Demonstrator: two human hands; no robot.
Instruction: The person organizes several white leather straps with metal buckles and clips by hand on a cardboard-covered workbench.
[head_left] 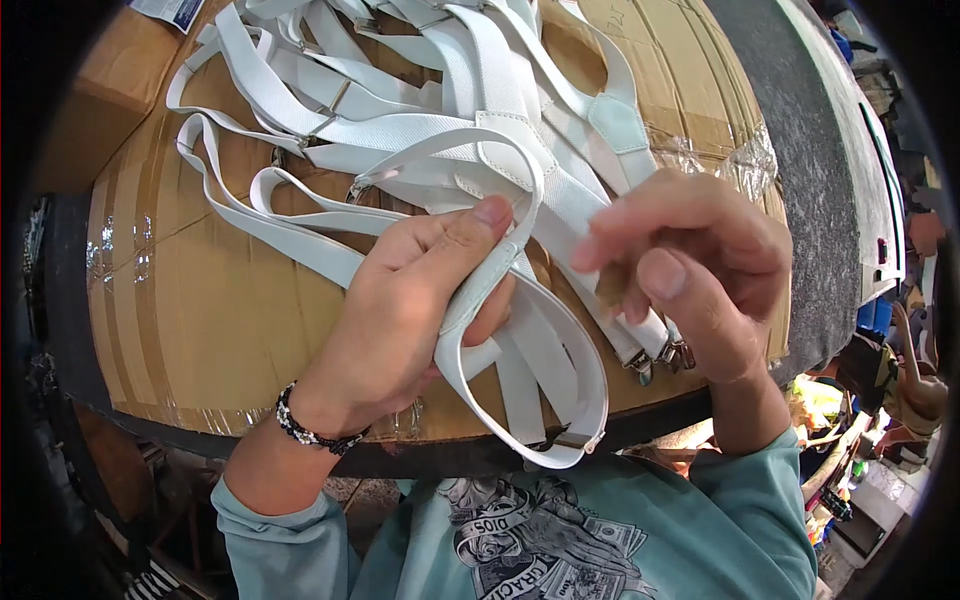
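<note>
White elastic suspenders (pixel 400 130) with metal clips and stitched patches lie in a tangled heap on a flat cardboard sheet (pixel 200 330). My left hand (pixel 420 290), with a beaded bracelet on its wrist, pinches one white strap at a stitched patch (pixel 485 285) between thumb and fingers. From this grip a loop of strap with a metal slider hangs toward my body. To the right, my right hand (pixel 700 260) is raised with its fingers curled and apart, slightly blurred, and holds nothing visible. Metal clips (pixel 660 360) lie just below it, at strap ends.
A cardboard box (pixel 110 90) stands at the upper left, with a printed label beside it. The dark table edge (pixel 420 455) runs close to my body. On the right is a grey surface (pixel 820 180), with cluttered items beyond it.
</note>
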